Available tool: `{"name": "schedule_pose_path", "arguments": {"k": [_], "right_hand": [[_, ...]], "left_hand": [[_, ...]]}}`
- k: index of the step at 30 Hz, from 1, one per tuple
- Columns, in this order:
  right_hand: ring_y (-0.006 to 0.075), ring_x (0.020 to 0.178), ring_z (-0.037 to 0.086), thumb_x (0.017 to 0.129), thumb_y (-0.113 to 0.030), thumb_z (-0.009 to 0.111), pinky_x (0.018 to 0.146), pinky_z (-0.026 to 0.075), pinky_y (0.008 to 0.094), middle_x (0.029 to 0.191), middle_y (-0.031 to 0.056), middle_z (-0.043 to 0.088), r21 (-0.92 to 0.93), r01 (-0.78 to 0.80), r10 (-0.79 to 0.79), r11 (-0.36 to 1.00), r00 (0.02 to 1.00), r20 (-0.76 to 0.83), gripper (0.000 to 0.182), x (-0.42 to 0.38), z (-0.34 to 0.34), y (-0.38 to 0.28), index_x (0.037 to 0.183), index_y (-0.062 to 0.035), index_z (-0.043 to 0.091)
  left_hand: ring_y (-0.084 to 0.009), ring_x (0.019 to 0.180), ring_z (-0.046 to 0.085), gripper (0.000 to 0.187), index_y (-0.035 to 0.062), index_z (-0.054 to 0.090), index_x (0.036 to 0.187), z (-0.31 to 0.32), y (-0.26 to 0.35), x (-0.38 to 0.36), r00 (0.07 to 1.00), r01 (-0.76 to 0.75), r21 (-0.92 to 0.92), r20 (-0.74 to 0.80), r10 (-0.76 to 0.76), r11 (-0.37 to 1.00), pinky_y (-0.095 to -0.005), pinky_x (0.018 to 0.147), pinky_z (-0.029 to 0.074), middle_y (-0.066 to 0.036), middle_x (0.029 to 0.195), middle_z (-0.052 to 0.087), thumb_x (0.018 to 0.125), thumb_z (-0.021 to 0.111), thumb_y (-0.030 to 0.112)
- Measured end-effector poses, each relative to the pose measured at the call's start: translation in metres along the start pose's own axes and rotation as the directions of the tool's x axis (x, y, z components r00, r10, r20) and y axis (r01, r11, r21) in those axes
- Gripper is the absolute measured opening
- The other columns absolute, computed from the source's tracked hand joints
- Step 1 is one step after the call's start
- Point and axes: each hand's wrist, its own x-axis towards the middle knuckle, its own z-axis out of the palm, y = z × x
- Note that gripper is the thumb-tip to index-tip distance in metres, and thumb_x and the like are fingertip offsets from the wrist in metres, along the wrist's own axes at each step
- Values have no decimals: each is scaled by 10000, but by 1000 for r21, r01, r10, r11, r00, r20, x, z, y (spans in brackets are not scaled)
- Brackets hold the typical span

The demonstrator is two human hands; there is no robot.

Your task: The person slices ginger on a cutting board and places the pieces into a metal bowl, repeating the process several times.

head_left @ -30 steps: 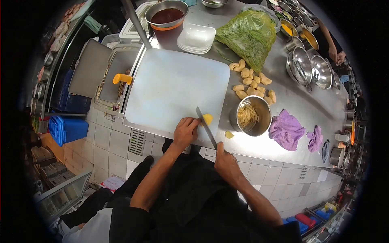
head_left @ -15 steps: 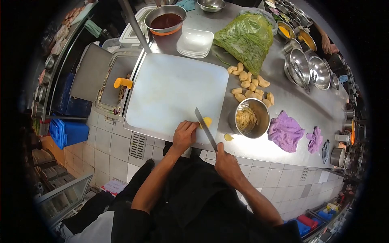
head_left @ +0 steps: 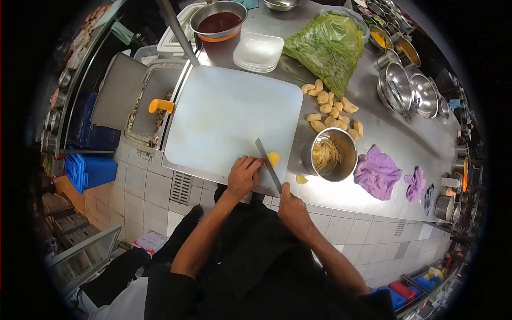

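My right hand (head_left: 294, 208) is wrapped round the handle of a knife (head_left: 268, 165), whose blade points up and left over the front right of the white cutting board (head_left: 229, 120). A yellow piece (head_left: 273, 158) lies against the blade's right side. My left hand (head_left: 244, 176) is on the board just left of the blade, fingers bent and together; what is under the fingertips is hidden. Right of the board a thin yellow slice (head_left: 302, 179) lies on the steel table, beside a metal pot (head_left: 345, 154) with pale yellow shreds (head_left: 325, 156) inside.
Peeled yellow pieces (head_left: 334, 112) lie behind the pot, near a green plastic bag (head_left: 329, 50). White dishes (head_left: 258, 52) and a pot of dark red liquid (head_left: 219, 24) stand behind the board. Purple cloths (head_left: 377, 173) lie right. An orange peeler-like handle (head_left: 161, 105) is left.
The knife and my right hand have shifted slightly to the left. My left hand stays in nearly the same place, and the view has moved a little.
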Motion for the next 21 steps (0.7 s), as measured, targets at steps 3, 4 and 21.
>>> {"name": "schedule_pose_path", "arguments": {"k": [3,4,21], "right_hand": [[543,708,644,1006,-68,482,645,506,622,714,331,633,29,-70,70,997,997,18,179,2,-6,-7,1128,8,375],[544,707,643,1007,-67,480,645,506,623,710,332,631,60,-59,58,996,998,9,177,-4,-10,-9,1129,7,375],[561,721,633,993,-50,469,677,496,631,724,345,628,80,-118,113,990,992,63,172,-13,-29,-23,1120,9,368]], "left_hand": [[-274,874,633,277,44,677,1070,2,0,-1,1000,-9,-6,-16,8,1000,-391,787,497,-83,932,661,812,632,-46],[-274,877,635,277,47,678,1069,2,0,-2,1000,1,2,-10,-1,1000,-392,786,497,-83,932,661,811,633,-45],[-266,857,638,253,56,681,1040,5,-2,0,999,42,-7,-33,-42,999,-380,785,501,-74,916,661,814,640,-51]]}}
